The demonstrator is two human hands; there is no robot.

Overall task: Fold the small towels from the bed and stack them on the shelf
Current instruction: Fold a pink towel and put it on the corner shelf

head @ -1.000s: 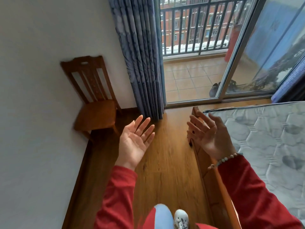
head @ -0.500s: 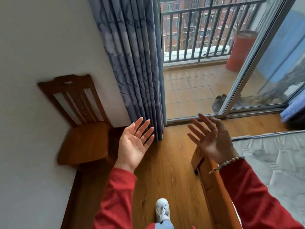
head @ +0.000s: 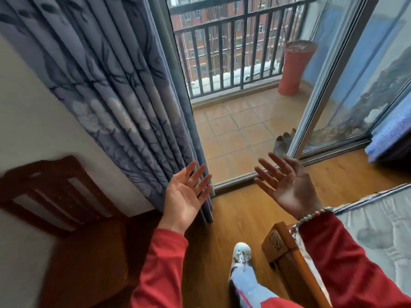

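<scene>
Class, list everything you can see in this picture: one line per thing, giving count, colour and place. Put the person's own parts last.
curtain: one, grey-blue with a dark branch print, hanging upper left.
chair: one, dark brown wood, lower left against the wall.
balcony railing: one, black bars, top centre.
tall pot: one, red, on the balcony tiles.
mattress: one, pale grey quilted, lower right.
bed frame corner: one, light brown wood, beside the mattress.
blue cloth: one, far right edge; what it is cannot be told.
shoe: one, white, bottom centre.
bracelet: one, pale beads, right wrist.
left hand: open, palm up, empty.
right hand: open, fingers spread, empty.
</scene>
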